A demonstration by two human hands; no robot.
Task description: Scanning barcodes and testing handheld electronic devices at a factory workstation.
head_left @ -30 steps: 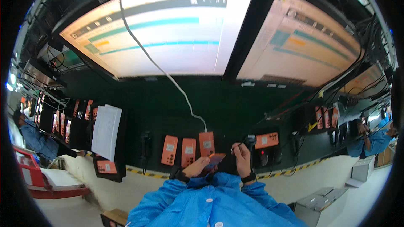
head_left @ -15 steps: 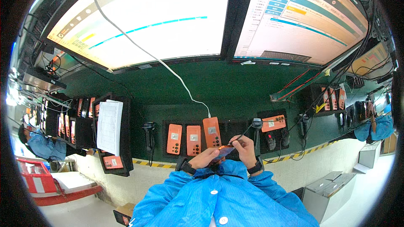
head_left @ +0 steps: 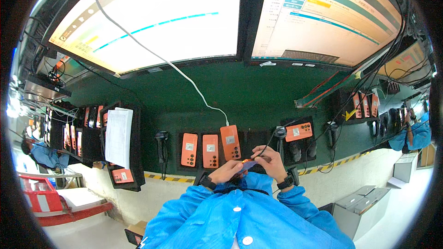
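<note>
Close to my chest, my left hand (head_left: 226, 172) is wrapped around a smartphone (head_left: 248, 164), tilted, with an orange edge and a dark bluish face. My right hand (head_left: 272, 163) pinches at the phone's upper end, fingers bent together. A thin black cable (head_left: 266, 145) runs into these fingers; its tip is hidden there. In front of my hands, several orange phones stand in a black tray, among them a left phone (head_left: 189, 150), a middle phone (head_left: 210, 151) and a right phone (head_left: 230, 143) with a white cable (head_left: 203, 100) plugged into its top.
Two large monitors (head_left: 161, 23) span the back. Handheld scanners (head_left: 162, 150) stand beside the tray. Another orange phone (head_left: 299, 132) lies in a holder at right. Paper sheets (head_left: 118, 138) rest on a black rack at left. Co-workers in blue sit at both sides (head_left: 417, 131).
My right hand has shifted slightly right and its fingers have moved on the phone's upper end. The phone is still in my left hand. The whole view has shifted slightly.
</note>
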